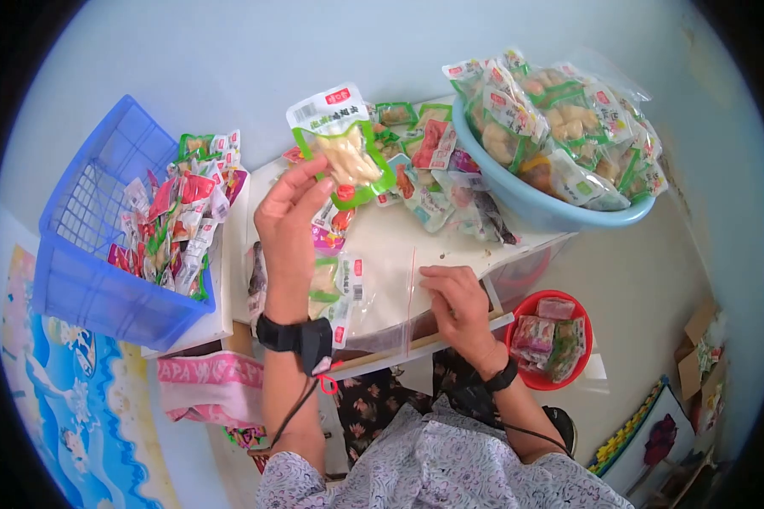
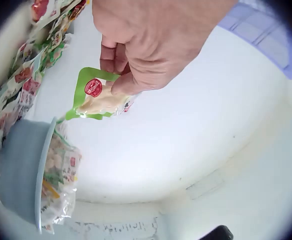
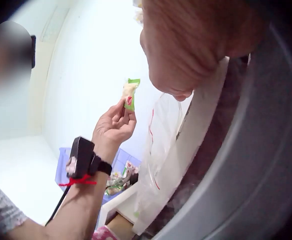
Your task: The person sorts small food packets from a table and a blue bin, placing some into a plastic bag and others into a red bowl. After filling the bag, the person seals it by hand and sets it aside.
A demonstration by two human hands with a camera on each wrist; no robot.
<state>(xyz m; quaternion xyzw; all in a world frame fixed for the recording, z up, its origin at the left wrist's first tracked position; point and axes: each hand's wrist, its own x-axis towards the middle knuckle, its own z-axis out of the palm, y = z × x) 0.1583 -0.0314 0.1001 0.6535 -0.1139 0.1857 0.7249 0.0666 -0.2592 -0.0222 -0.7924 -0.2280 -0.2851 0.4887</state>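
Left hand (image 1: 288, 219) pinches our green-edged packet (image 1: 352, 159) above the bench (image 1: 450, 251).
We judge it light, pliable, slippery; grip its edge. We cannot tell whether the right hand (image 1: 460, 307) holds the clear bag (image 1: 386, 297).

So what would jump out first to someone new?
Probably the green-edged plastic food packet pinched in the left hand, raised over the white tabletop. Next, the round light-blue plastic basin heaped with packets, at the table's right, and the blue plastic lattice basket at its left.
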